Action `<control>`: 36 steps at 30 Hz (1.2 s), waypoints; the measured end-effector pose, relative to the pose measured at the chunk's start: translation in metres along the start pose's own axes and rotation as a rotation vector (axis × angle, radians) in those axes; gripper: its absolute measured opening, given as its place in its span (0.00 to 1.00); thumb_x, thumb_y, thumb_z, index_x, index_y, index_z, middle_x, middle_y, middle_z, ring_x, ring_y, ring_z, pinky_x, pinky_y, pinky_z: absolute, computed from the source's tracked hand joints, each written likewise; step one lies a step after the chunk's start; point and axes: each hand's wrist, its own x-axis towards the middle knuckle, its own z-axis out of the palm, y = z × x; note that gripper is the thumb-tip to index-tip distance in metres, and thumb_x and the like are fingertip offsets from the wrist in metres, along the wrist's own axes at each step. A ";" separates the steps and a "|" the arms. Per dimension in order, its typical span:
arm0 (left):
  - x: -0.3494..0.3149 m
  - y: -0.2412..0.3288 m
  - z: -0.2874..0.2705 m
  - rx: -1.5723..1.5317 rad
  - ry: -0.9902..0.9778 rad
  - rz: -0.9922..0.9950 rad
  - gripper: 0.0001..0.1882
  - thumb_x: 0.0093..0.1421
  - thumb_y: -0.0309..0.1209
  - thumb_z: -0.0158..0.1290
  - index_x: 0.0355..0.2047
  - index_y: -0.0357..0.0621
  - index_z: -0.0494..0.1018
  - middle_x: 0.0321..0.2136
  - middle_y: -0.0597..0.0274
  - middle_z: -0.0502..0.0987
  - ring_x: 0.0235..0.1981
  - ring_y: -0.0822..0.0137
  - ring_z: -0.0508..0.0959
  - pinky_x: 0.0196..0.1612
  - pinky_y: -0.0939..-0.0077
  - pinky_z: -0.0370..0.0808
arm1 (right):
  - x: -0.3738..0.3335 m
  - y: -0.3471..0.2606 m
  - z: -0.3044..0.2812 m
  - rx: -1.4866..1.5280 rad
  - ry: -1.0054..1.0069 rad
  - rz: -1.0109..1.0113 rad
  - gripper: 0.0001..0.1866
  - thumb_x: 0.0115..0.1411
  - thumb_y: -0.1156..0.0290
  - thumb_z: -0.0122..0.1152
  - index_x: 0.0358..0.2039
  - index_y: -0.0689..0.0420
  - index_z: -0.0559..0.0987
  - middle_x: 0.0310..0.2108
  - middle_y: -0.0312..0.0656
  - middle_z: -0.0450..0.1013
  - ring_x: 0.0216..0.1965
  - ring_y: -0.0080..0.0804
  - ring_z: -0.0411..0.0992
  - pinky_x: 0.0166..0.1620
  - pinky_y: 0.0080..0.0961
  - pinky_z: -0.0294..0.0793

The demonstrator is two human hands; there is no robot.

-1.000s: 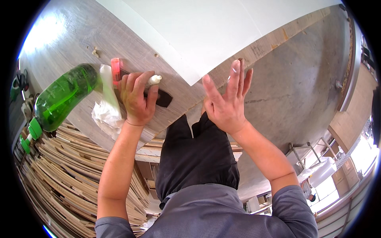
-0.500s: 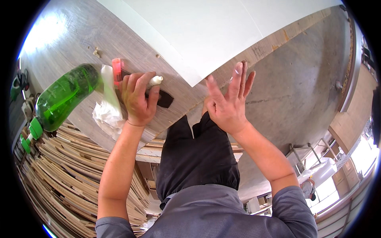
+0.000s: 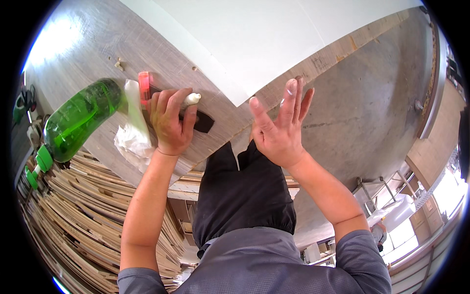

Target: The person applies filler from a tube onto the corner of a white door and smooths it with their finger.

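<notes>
White nozzle (image 3: 192, 99) partly covered by the left hand (image 3: 170, 120); right hand (image 3: 279, 137) spread

Left of centre, the white nozzle is framed by the thumb and curled fingers of the left hand, which is laid over a dark flat piece (image 3: 203, 122). Whether anything is gripped cannot be told, as the palm is hidden. The right hand is held wide and empty at the centre, its fingers marked with white smears, near the corner of a white panel (image 3: 254, 39). The panel is laid on a wood-grain board (image 3: 161, 54) at the top of the frame. At the left, crumpled tissue (image 3: 133, 142) is seen beside a green bottle (image 3: 81, 120).

The step in hand is judged to be a pause in which the smeared fingers are checked. Should the nozzle be lifted, a firm close of the left fingers would be called for; before the panel is touched, the smears would best be wiped.
</notes>
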 end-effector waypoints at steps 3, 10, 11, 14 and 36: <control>0.001 0.003 -0.003 0.004 -0.022 -0.011 0.14 0.66 0.37 0.57 0.48 0.45 0.79 0.38 0.58 0.78 0.39 0.54 0.75 0.48 0.59 0.68 | 0.003 -0.002 -0.001 0.012 -0.007 -0.005 0.43 0.59 0.75 0.65 0.72 0.27 0.69 0.79 0.62 0.43 0.77 0.74 0.46 0.72 0.79 0.36; 0.001 0.005 -0.003 -0.007 -0.034 -0.022 0.14 0.67 0.36 0.56 0.48 0.43 0.79 0.39 0.56 0.78 0.40 0.53 0.75 0.49 0.59 0.69 | 0.001 0.006 -0.003 -0.004 -0.022 0.062 0.42 0.59 0.75 0.65 0.72 0.26 0.68 0.79 0.62 0.43 0.76 0.74 0.48 0.72 0.78 0.37; 0.002 0.004 -0.003 -0.006 -0.033 -0.022 0.14 0.67 0.36 0.56 0.48 0.43 0.79 0.39 0.56 0.78 0.40 0.53 0.75 0.49 0.59 0.69 | 0.001 0.006 -0.003 0.001 -0.028 0.069 0.42 0.59 0.75 0.64 0.73 0.27 0.68 0.79 0.62 0.43 0.76 0.74 0.49 0.72 0.79 0.37; 0.001 0.004 -0.003 -0.004 -0.034 -0.021 0.14 0.67 0.36 0.56 0.48 0.43 0.79 0.38 0.56 0.78 0.40 0.53 0.75 0.49 0.59 0.69 | 0.001 0.000 -0.004 0.022 -0.049 0.044 0.42 0.59 0.75 0.63 0.73 0.30 0.68 0.79 0.62 0.42 0.75 0.75 0.50 0.71 0.79 0.36; 0.000 0.000 0.001 0.007 0.008 0.016 0.14 0.63 0.35 0.59 0.48 0.48 0.80 0.38 0.60 0.77 0.38 0.55 0.75 0.44 0.60 0.69 | 0.062 0.008 -0.021 0.334 0.072 0.225 0.67 0.56 0.45 0.73 0.79 0.65 0.38 0.77 0.76 0.29 0.79 0.74 0.25 0.71 0.76 0.27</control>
